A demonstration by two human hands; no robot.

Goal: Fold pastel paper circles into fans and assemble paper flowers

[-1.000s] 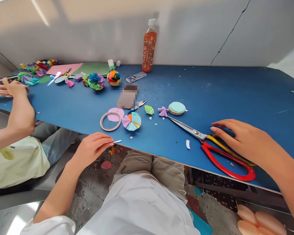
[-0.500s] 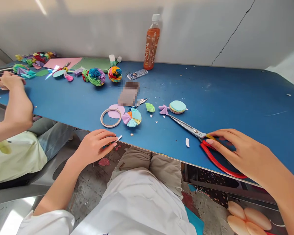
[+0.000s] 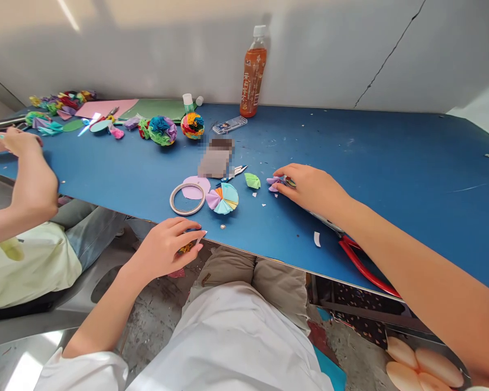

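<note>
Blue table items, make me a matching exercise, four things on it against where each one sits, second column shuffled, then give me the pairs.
Things:
1. orange drink bottle
2. ring-shaped tape roll
3. red-handled metal scissors
4. small purple folded paper piece

Places:
A. under the right forearm, near the table's front edge
B. at the right hand's fingertips
C. upright at the back by the wall
D. overlapping a pink paper circle

Pairs: 1-C, 2-D, 3-A, 4-B

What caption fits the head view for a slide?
Right hand on paper circles beside purple folded piece; left hand pinches a white paper strip at table edge.
</note>
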